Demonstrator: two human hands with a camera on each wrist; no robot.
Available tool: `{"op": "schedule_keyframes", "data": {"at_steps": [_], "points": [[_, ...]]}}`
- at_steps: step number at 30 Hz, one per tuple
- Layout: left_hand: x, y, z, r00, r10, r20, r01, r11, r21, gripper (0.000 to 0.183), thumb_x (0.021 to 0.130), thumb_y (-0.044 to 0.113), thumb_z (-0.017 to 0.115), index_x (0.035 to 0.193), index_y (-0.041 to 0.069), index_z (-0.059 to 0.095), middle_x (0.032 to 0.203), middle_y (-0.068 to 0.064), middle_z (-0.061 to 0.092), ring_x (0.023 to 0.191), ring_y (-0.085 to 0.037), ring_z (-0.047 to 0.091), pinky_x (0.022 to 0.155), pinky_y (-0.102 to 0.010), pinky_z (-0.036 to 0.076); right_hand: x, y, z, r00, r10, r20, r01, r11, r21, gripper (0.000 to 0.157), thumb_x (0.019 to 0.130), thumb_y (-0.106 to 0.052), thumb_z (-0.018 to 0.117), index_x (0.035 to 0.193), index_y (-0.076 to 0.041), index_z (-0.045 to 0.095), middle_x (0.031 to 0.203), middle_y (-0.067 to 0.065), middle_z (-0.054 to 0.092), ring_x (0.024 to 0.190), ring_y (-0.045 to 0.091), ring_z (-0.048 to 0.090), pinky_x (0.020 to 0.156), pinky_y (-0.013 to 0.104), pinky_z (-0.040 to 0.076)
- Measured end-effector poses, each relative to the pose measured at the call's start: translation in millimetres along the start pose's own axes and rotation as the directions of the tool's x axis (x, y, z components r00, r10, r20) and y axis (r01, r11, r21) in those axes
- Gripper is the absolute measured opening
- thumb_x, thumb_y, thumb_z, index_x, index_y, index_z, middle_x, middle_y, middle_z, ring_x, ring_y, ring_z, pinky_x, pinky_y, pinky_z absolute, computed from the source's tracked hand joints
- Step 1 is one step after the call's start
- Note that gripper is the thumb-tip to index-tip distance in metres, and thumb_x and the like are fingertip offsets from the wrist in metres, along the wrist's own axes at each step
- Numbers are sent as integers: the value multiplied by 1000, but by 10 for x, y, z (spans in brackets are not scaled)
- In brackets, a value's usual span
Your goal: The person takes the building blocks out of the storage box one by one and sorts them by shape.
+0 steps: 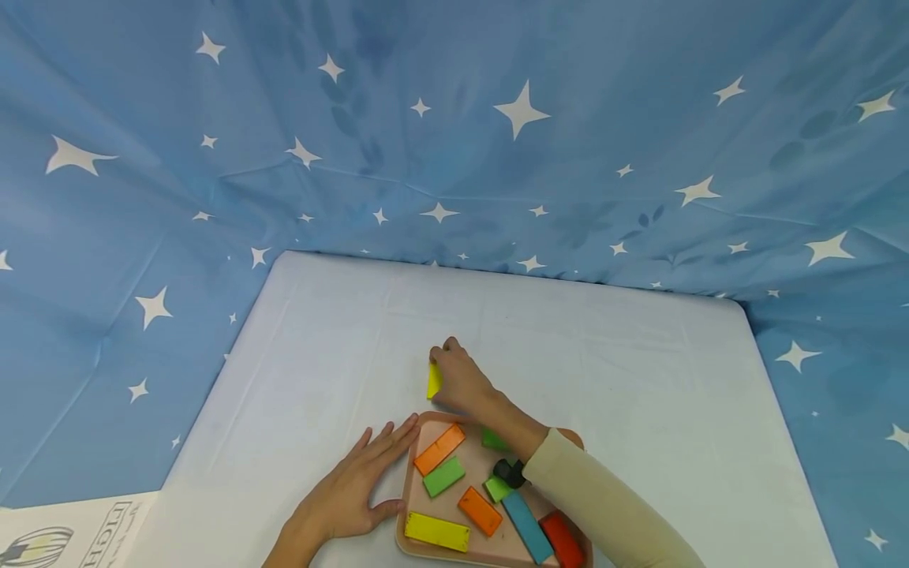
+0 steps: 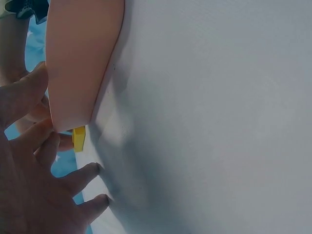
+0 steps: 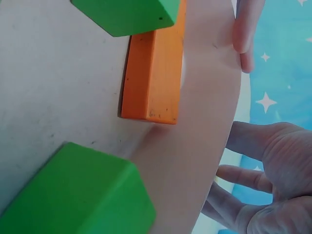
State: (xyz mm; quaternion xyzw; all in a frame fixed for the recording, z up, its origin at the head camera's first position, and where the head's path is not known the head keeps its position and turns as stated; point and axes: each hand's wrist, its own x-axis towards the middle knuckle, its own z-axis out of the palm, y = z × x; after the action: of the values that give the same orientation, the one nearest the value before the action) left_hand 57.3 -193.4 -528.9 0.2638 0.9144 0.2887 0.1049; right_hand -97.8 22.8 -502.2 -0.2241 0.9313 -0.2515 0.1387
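Just beyond the tray's far edge, my right hand (image 1: 463, 380) pinches a yellow block (image 1: 433, 382) on the white tabletop. Part of that block also shows past the tray corner in the left wrist view (image 2: 79, 139). My left hand (image 1: 355, 489) lies at the left side of the pinkish tray (image 1: 476, 472), fingers spread, with thumb and fingertips against its wall. Inside the tray are an orange block (image 1: 439, 450), a green block (image 1: 443, 476), a second orange block (image 1: 480, 511), a long yellow block (image 1: 437, 532), a blue block (image 1: 527, 527) and a red block (image 1: 562, 539).
More green blocks (image 1: 497, 488) lie partly hidden under my right forearm, which crosses the tray. White cloth covers the table (image 1: 319, 339). A blue star-patterned curtain (image 1: 454, 142) surrounds it. A printed sheet (image 1: 71, 532) sits at the lower left.
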Motion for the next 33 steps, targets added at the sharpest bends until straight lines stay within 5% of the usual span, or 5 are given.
{"op": "schedule_keyframes", "data": {"at_steps": [19, 33], "points": [[15, -10, 0, 1000, 14, 2, -14, 1000, 11, 105, 83, 37, 85, 167, 23, 25, 176, 8, 17, 155, -35, 36, 123, -69, 29, -114, -2, -235, 998, 47, 39, -49, 997, 56, 51, 85, -16, 83, 131, -5, 64, 140, 18, 56, 113, 28, 62, 96, 40, 60], [14, 17, -1, 999, -38, 25, 38, 999, -5, 104, 83, 39, 86, 167, 27, 25, 175, 13, 14, 156, -32, 33, 125, -67, 26, -764, 180, -698, 992, 109, -56, -104, 991, 80, 43, 87, -16, 83, 126, -8, 68, 128, 14, 64, 112, 28, 63, 100, 45, 58]]}}
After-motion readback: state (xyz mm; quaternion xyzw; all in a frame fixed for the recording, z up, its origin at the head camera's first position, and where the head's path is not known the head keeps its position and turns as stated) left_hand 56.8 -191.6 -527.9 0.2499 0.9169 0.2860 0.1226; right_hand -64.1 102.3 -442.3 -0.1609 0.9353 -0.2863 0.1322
